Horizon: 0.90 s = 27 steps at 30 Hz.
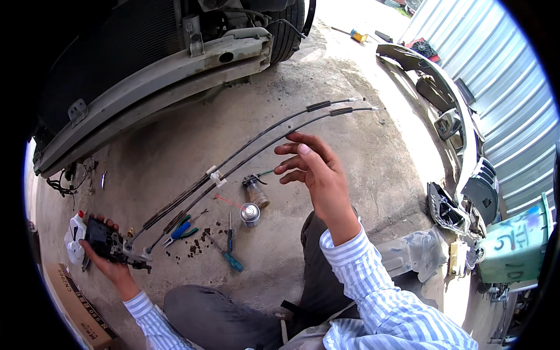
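Observation:
My left hand (114, 269) grips a black box-shaped cable mechanism (105, 238) at the lower left, its fingers wrapped around the housing. Two long dark sheathed cables (248, 156) run from its end up and to the right, joined midway by a white clip (215, 176). Their thin tips reach past my right hand (319, 181). That hand is raised beside the cables with its fingers apart and nothing in it. Below the cables lie pliers (178, 231) with blue and green handles, a teal screwdriver (232, 262), a spray can (250, 215) with a red straw and a clear bottle (256, 194).
A car's bare bumper beam (157, 87) and tire (287, 35) stand ahead. Dark crumbs (192, 247) litter the concrete. At the left are a white bottle (74, 239) and cardboard box (73, 303); a removed bumper (461, 105) and green bin (516, 248) stand right.

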Each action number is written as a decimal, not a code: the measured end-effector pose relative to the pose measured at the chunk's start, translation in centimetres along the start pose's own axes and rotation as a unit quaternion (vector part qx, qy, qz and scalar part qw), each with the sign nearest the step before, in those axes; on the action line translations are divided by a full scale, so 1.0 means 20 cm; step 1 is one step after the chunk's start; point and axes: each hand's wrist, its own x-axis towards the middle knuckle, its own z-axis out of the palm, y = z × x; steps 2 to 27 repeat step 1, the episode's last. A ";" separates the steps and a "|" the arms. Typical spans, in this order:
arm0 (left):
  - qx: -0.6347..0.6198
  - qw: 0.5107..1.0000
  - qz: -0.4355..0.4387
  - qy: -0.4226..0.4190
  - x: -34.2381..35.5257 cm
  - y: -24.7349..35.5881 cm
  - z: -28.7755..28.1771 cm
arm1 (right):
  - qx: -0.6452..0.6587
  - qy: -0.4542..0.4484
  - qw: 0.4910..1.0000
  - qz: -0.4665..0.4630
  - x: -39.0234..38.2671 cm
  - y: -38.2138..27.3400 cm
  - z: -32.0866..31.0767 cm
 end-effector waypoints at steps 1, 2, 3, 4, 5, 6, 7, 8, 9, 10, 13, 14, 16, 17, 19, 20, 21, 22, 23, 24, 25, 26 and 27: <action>-0.001 1.000 -0.002 -0.012 0.04 -0.02 0.02 | 0.007 0.004 1.000 0.007 0.04 0.01 -0.13; -0.001 1.000 -0.002 -0.012 0.04 -0.02 0.02 | 0.007 0.004 1.000 0.007 0.04 0.01 -0.13; -0.001 1.000 -0.002 -0.012 0.04 -0.02 0.02 | 0.007 0.004 1.000 0.007 0.04 0.01 -0.13; -0.001 1.000 -0.002 -0.012 0.04 -0.02 0.02 | 0.007 0.004 1.000 0.007 0.04 0.01 -0.13; -0.001 1.000 -0.002 -0.012 0.04 -0.02 0.02 | 0.007 0.004 1.000 0.007 0.04 0.01 -0.13; -0.001 1.000 -0.002 -0.012 0.04 -0.02 0.02 | 0.007 0.004 1.000 0.007 0.04 0.01 -0.13; -0.001 1.000 -0.002 -0.012 0.04 -0.02 0.02 | 0.007 0.004 1.000 0.007 0.04 0.01 -0.13; -0.001 1.000 -0.002 -0.012 0.04 -0.02 0.02 | 0.007 0.004 1.000 0.007 0.04 0.01 -0.13; -0.001 1.000 -0.002 -0.012 0.04 -0.02 0.02 | 0.007 0.004 1.000 0.007 0.04 0.01 -0.13; -0.001 1.000 -0.002 -0.012 0.04 -0.02 0.02 | 0.007 0.004 1.000 0.007 0.04 0.01 -0.13; -0.001 1.000 -0.002 -0.012 0.04 -0.02 0.02 | 0.007 0.004 1.000 0.007 0.04 0.01 -0.13; -0.001 1.000 -0.002 -0.012 0.04 -0.02 0.02 | 0.007 0.004 1.000 0.007 0.04 0.01 -0.13; -0.001 1.000 -0.002 -0.012 0.04 -0.02 0.02 | 0.007 0.004 1.000 0.007 0.04 0.01 -0.13; -0.001 1.000 -0.002 -0.012 0.04 -0.02 0.02 | 0.007 0.004 1.000 0.007 0.04 0.01 -0.13; -0.001 1.000 -0.002 -0.012 0.04 -0.02 0.02 | 0.007 0.004 1.000 0.007 0.04 0.01 -0.13; -0.001 1.000 -0.002 -0.012 0.04 -0.02 0.02 | 0.007 0.004 1.000 0.007 0.04 0.01 -0.13; -0.001 1.000 -0.002 -0.012 0.04 -0.02 0.02 | 0.007 0.004 1.000 0.007 0.04 0.01 -0.13; -0.001 1.000 -0.002 -0.012 0.04 -0.02 0.02 | 0.007 0.004 1.000 0.007 0.04 0.01 -0.13; -0.001 1.000 -0.002 -0.012 0.04 -0.02 0.02 | 0.007 0.004 1.000 0.007 0.04 0.01 -0.13; -0.001 1.000 -0.002 -0.012 0.04 -0.02 0.02 | 0.007 0.004 1.000 0.007 0.04 0.01 -0.13; -0.001 1.000 -0.002 -0.012 0.04 -0.02 0.02 | 0.007 0.004 1.000 0.007 0.04 0.01 -0.13; -0.001 1.000 -0.002 -0.012 0.04 -0.02 0.02 | 0.007 0.004 1.000 0.007 0.04 0.01 -0.13; -0.001 1.000 -0.002 -0.012 0.04 -0.02 0.02 | 0.007 0.004 1.000 0.007 0.04 0.01 -0.13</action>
